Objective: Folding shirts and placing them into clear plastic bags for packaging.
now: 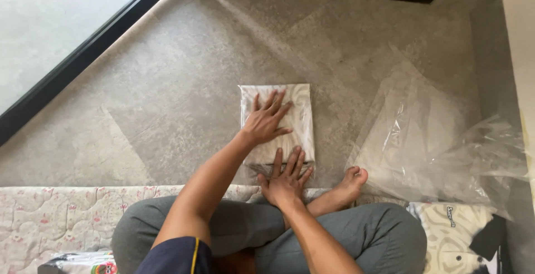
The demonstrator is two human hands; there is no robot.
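Beige folded cloth (290,121), one, under two flat hands: left hand (266,122), right hand (285,182)

A folded pale patterned cloth (290,119) lies flat on the floor.

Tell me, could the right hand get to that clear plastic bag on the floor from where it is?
Probably yes: the right hand lies flat at the folded cloth, and only bare floor and the person's foot separate it from the plastic bag.

Both hands open, palms down, fingers spread — left hand (266,121) extended forward, right hand (285,180) nearer the crossed legs.
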